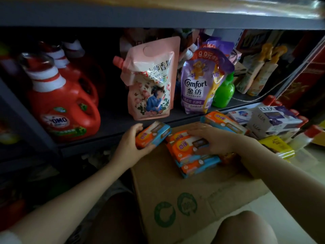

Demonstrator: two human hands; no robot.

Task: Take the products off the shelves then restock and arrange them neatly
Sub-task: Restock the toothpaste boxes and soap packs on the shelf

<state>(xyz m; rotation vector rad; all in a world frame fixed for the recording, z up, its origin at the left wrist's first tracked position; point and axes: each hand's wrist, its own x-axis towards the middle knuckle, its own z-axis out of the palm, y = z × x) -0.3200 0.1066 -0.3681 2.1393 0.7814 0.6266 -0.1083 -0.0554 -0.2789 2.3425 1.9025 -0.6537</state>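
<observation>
Though perhaps blurred, orange-blue soap pack point(152, 135)

Two bare forearms, no sleeves reaching the wrists. No rings, watch or bracelets visible on the left hand point(131, 141) or the right hand point(213, 138). Pale fabric edge point(8, 237) at the lower left corner, by the left upper arm. Bare knee point(244, 228) at bottom right.

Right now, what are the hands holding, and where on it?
The left hand grips one orange soap pack by its left end. The right hand rests flat on the soap stack, gripping nothing.
</observation>
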